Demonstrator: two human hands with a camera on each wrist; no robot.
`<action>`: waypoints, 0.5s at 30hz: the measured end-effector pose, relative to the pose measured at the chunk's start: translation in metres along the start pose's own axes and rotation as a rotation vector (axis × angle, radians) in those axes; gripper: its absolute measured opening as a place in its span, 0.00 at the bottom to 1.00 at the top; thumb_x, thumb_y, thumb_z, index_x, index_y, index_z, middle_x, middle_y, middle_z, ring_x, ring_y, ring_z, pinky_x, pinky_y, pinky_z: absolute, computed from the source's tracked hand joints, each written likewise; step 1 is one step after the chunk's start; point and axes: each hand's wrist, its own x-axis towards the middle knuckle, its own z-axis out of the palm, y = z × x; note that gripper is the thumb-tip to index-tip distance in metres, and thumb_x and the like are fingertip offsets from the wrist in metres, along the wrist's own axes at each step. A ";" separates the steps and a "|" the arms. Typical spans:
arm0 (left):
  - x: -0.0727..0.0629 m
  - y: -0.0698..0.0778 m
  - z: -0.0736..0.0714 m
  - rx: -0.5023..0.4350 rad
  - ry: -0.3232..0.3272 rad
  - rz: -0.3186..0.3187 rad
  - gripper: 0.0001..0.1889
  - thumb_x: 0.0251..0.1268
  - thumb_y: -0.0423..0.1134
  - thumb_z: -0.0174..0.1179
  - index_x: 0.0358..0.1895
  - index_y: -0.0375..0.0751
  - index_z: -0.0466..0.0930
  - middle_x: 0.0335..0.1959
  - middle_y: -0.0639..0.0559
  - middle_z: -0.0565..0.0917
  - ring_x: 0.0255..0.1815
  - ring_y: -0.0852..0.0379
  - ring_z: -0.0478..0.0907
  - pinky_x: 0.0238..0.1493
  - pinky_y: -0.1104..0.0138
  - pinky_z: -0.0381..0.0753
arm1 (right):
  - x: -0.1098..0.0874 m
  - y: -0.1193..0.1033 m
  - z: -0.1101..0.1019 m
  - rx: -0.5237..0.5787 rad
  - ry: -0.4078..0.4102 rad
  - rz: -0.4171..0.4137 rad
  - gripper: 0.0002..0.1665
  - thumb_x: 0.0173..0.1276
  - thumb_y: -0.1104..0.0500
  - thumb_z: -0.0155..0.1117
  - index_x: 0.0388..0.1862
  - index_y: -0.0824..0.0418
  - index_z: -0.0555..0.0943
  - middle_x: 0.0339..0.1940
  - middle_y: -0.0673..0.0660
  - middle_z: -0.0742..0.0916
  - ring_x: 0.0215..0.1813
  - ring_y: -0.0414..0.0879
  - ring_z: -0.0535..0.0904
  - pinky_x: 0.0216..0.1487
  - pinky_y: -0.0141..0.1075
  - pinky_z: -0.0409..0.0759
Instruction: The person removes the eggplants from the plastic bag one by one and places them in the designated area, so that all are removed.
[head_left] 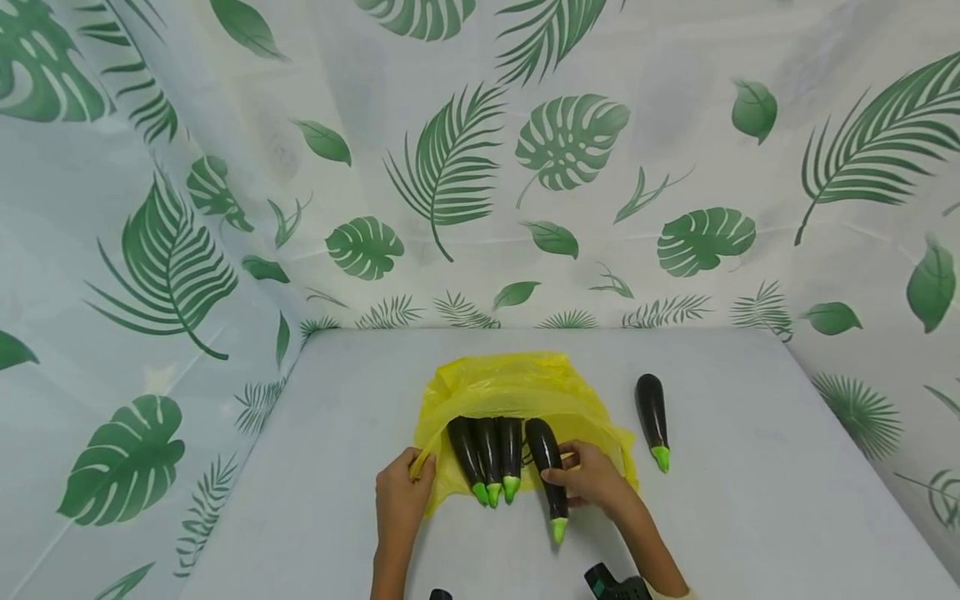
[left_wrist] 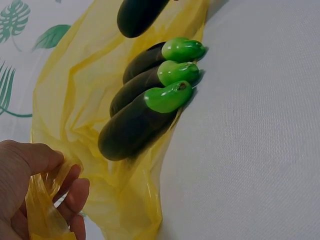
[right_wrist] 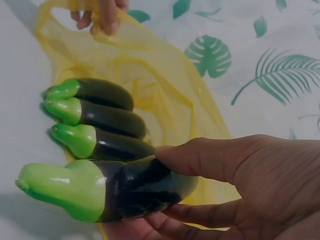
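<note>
On a white worktop, gripping bag with left hand, eggplant with right hand; could dislodge 3 others by tugging the bag askew.

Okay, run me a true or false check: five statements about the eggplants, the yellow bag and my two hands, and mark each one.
1. The right hand holds an eggplant. True.
2. The left hand holds an eggplant too. False: it grips the edge of the yellow bag.
3. Three other eggplants lie side by side at the bag's mouth. True.
4. In the head view, the lone eggplant lies left of the bag. False: it lies to the bag's right.
5. Five eggplants show in the head view. True.
</note>
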 end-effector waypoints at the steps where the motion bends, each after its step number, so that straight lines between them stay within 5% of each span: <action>1: 0.000 0.000 0.000 0.000 0.001 -0.001 0.05 0.59 0.37 0.67 0.32 0.39 0.84 0.23 0.52 0.82 0.21 0.62 0.67 0.23 0.72 0.67 | -0.001 -0.001 0.000 0.001 -0.010 -0.001 0.33 0.58 0.63 0.72 0.60 0.73 0.72 0.45 0.67 0.81 0.36 0.48 0.82 0.33 0.44 0.85; 10: 0.001 0.001 -0.001 0.003 0.000 -0.006 0.04 0.59 0.37 0.67 0.32 0.40 0.84 0.23 0.53 0.82 0.21 0.62 0.67 0.23 0.72 0.67 | -0.010 -0.008 -0.003 -0.016 -0.067 -0.016 0.34 0.58 0.63 0.73 0.61 0.71 0.72 0.45 0.64 0.81 0.36 0.48 0.81 0.33 0.45 0.85; 15: 0.001 0.000 0.000 0.007 -0.001 -0.012 0.04 0.59 0.37 0.67 0.32 0.40 0.84 0.22 0.53 0.81 0.21 0.63 0.67 0.23 0.72 0.66 | -0.017 -0.015 -0.011 -0.009 -0.170 -0.077 0.35 0.60 0.61 0.71 0.63 0.74 0.69 0.45 0.64 0.81 0.38 0.47 0.81 0.34 0.46 0.85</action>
